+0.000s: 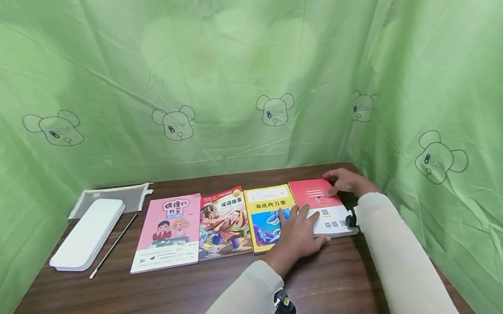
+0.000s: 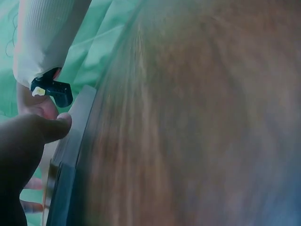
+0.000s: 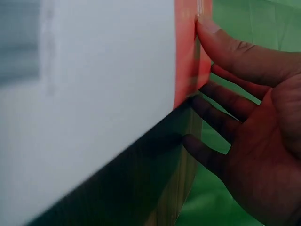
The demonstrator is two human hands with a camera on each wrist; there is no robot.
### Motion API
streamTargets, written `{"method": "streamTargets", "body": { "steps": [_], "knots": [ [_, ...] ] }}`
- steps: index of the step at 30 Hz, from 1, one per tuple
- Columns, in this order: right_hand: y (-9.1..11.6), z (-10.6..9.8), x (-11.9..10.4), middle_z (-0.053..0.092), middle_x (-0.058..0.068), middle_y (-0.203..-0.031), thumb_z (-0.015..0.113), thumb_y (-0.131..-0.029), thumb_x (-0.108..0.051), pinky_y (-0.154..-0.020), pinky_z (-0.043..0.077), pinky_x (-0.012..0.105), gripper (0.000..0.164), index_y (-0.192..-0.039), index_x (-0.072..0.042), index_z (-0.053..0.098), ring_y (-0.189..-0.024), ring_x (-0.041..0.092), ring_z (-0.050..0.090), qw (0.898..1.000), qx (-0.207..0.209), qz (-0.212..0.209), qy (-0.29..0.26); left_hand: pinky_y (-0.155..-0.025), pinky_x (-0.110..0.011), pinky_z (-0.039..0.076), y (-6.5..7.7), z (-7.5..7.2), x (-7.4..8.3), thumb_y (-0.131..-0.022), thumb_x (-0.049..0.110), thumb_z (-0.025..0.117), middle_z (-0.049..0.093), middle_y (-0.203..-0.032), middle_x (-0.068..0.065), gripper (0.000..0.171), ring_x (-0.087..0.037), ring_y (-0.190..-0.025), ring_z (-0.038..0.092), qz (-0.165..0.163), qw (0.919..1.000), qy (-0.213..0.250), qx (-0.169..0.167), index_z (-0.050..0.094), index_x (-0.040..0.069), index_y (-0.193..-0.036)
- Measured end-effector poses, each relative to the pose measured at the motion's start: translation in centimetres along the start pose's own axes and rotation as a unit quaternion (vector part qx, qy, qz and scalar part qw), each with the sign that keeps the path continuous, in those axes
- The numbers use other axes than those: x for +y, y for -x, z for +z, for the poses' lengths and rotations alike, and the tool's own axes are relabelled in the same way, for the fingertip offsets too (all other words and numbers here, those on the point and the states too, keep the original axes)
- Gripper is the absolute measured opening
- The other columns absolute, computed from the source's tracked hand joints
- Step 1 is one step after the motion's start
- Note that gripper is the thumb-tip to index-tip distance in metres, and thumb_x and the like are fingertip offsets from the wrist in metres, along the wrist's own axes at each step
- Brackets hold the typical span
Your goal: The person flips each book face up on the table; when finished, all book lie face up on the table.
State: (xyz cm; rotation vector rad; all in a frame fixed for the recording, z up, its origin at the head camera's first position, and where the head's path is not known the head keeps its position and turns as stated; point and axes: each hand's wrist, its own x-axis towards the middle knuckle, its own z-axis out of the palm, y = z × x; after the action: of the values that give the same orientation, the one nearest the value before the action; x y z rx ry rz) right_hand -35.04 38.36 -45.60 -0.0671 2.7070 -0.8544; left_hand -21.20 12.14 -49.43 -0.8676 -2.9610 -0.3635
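Observation:
A red-and-white book point(image 1: 322, 215) lies at the right end of a row of books, next to a yellow book point(image 1: 262, 215) with a blue sea picture. My left hand point(image 1: 296, 235) rests spread over the border between these two, fingers on the covers and thumb by the near edge of the red-and-white book. At that book's far right side is my right hand point(image 1: 346, 181). In the right wrist view its thumb point(image 3: 225, 42) touches the red part of the cover, while the other fingers reach out fairly straight and spread along the side edge.
Further left lie a colourful storybook point(image 1: 223, 223) and a pink book point(image 1: 168, 230). Beyond them are a thin stick-like pen point(image 1: 113, 246), a white case point(image 1: 88, 234) and a mesh zip pouch point(image 1: 134, 193). A green curtain point(image 1: 232, 143) hangs around the brown table point(image 1: 156, 302).

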Motion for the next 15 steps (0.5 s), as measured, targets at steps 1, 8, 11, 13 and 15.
{"method": "streamTargets", "body": {
  "steps": [1, 8, 11, 13, 15],
  "knots": [
    [0.0, -0.2, 0.3, 0.049, 0.033, -0.163, 0.087, -0.092, -0.017, -0.129, 0.036, 0.066, 0.078, -0.159, 0.001, 0.051, -0.153, 0.054, 0.043, 1.000, -0.002, 0.004, 0.006, -0.128, -0.077, 0.027, -0.1, 0.1, 0.1, -0.095, 0.078, 0.063, 0.047, -0.171, 0.002, 0.077, -0.033, -0.159, 0.042, 0.000, 1.0000, -0.003, 0.003, 0.055, 0.038, -0.161],
    [-0.1, -0.4, 1.2, 0.047, 0.033, -0.165, 0.089, -0.089, -0.021, -0.129, 0.034, 0.068, 0.083, -0.160, 0.000, 0.051, -0.155, 0.055, 0.040, 1.000, -0.009, -0.005, 0.013, -0.129, -0.079, 0.023, -0.4, 0.9, 0.5, -0.093, 0.079, 0.065, 0.053, -0.167, 0.002, 0.078, -0.031, -0.161, 0.040, -0.010, 0.9998, -0.012, 0.013, 0.058, 0.036, -0.158],
    [-0.1, -0.3, 1.3, 0.045, 0.034, -0.165, 0.091, -0.089, -0.023, -0.129, 0.033, 0.069, 0.086, -0.161, -0.001, 0.050, -0.156, 0.055, 0.038, 1.000, -0.010, -0.005, 0.011, -0.129, -0.080, 0.021, -0.5, 1.1, 0.5, -0.093, 0.079, 0.066, 0.053, -0.166, 0.001, 0.078, -0.028, -0.159, 0.043, -0.014, 0.9997, -0.014, 0.015, 0.059, 0.035, -0.157],
    [0.0, -0.1, 1.3, 0.045, 0.034, -0.166, 0.091, -0.089, -0.025, -0.129, 0.033, 0.069, 0.087, -0.161, -0.001, 0.049, -0.157, 0.055, 0.037, 1.000, -0.010, -0.002, 0.009, -0.129, -0.081, 0.020, -0.6, 1.3, 0.5, -0.093, 0.079, 0.066, 0.054, -0.165, 0.000, 0.078, -0.027, -0.158, 0.044, -0.014, 0.9996, -0.019, 0.015, 0.060, 0.035, -0.157],
    [0.1, -0.1, 1.3, 0.044, 0.033, -0.167, 0.091, -0.090, -0.025, -0.129, 0.034, 0.069, 0.086, -0.162, -0.002, 0.049, -0.157, 0.055, 0.036, 1.000, -0.009, -0.001, 0.011, -0.128, -0.081, 0.020, -0.7, 1.4, 0.6, -0.092, 0.079, 0.067, 0.054, -0.164, 0.000, 0.079, -0.028, -0.157, 0.044, -0.012, 0.9995, -0.024, 0.014, 0.060, 0.035, -0.157]
  ]
}}
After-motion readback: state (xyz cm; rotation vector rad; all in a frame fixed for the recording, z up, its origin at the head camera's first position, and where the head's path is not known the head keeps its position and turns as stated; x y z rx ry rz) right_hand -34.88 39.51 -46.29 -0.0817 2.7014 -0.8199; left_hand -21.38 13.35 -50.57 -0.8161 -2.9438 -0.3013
